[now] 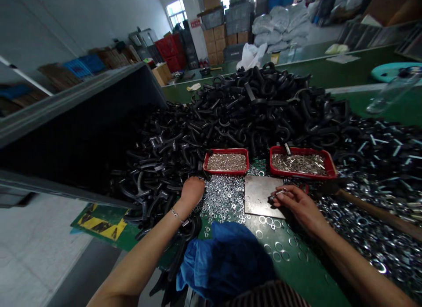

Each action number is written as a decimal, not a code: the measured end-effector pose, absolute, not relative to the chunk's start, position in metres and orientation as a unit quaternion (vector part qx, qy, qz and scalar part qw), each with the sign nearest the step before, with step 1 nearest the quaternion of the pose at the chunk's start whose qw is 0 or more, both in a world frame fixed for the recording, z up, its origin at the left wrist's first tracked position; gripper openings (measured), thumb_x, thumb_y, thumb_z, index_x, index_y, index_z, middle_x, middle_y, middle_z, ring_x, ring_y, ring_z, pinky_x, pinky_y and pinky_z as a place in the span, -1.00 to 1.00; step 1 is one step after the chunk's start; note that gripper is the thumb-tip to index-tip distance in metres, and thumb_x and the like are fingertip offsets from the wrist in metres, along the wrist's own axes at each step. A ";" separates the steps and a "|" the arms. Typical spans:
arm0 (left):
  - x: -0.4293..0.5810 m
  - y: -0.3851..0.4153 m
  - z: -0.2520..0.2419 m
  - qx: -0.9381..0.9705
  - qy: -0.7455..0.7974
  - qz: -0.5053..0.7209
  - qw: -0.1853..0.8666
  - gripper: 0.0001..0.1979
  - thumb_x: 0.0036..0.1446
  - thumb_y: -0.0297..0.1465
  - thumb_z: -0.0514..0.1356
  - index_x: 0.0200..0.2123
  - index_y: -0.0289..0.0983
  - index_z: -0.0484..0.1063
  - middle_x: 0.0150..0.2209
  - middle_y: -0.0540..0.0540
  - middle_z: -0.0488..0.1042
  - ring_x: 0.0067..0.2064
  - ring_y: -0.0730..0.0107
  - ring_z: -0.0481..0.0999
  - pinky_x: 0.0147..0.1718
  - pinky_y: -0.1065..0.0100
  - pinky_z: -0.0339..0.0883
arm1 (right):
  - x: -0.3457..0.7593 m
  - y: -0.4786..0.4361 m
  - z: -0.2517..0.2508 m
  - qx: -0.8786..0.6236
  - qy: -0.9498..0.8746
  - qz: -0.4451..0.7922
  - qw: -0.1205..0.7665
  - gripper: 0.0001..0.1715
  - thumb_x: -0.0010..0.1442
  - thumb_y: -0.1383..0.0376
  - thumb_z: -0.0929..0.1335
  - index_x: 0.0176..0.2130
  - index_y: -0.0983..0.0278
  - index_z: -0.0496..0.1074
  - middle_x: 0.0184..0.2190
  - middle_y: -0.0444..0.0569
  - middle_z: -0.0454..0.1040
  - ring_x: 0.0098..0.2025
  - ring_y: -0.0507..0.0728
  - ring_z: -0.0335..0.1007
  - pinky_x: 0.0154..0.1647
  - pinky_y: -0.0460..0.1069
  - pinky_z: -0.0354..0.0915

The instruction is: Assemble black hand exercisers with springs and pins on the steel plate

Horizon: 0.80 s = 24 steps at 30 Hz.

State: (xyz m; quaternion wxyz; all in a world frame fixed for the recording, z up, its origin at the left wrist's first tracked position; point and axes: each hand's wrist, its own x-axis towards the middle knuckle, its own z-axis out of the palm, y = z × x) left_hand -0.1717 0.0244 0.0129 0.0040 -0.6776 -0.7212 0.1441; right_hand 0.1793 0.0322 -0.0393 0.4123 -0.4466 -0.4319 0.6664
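My left hand (pixel 193 191) is closed at the right edge of a heap of black curved parts (pixel 171 153), beside loose metal rings (pixel 227 195). Its fingertips are turned away, so what they grip is hidden. Over the right part of a flat metal plate (pixel 259 195), my right hand (pixel 298 206) pinches a small shiny metal piece (pixel 281 191) between thumb and fingers. Something small and dark shows below its fingertips. Behind the plate stand a red tray of tiny metal pieces (pixel 227 149) and a red tray of small metal pins (pixel 301 175).
A large grey bin (pixel 82 89) lies tipped at the left, black parts spilling from it. On the right, a wooden-handled hammer (pixel 372 210) rests on piled metal rings (pixel 356 245). Blue cloth (pixel 227 258) lies at the near edge. A clear bottle (pixel 392 91) is farther right.
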 end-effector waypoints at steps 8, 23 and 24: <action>-0.200 0.011 0.019 -0.689 -0.710 0.148 -0.014 -0.70 0.20 -0.61 0.01 -0.12 -0.38 0.50 -0.10 -0.34 0.54 -0.05 0.09 0.53 -0.02 0.19 0.34 | 0.163 0.018 -0.034 -0.420 -0.418 0.691 0.413 -0.56 0.10 0.08 0.51 -0.09 0.20 0.42 -0.22 -0.02 0.57 -0.22 0.13 0.53 -0.11 0.06 0.44; -0.081 0.030 0.037 -0.654 -0.513 -0.352 -0.432 -0.49 0.12 -0.47 0.11 0.17 -0.18 0.17 -0.27 -0.02 0.48 -0.40 0.42 0.49 -0.32 0.37 0.39 | 0.155 0.016 -0.018 -0.423 -0.380 0.650 0.504 -0.58 0.09 0.07 0.51 -0.14 0.19 0.41 -0.22 -0.06 0.57 -0.24 0.11 0.55 -0.18 0.04 0.46; -0.059 0.033 0.031 -0.626 -0.491 -0.352 -0.494 -0.51 0.09 -0.49 0.11 0.12 -0.19 0.20 -0.36 0.02 0.45 -0.46 0.44 0.47 -0.39 0.39 0.36 | 0.156 0.015 -0.016 -0.426 -0.378 0.644 0.511 -0.58 0.09 0.07 0.50 -0.13 0.18 0.41 -0.22 -0.06 0.57 -0.24 0.12 0.55 -0.19 0.04 0.46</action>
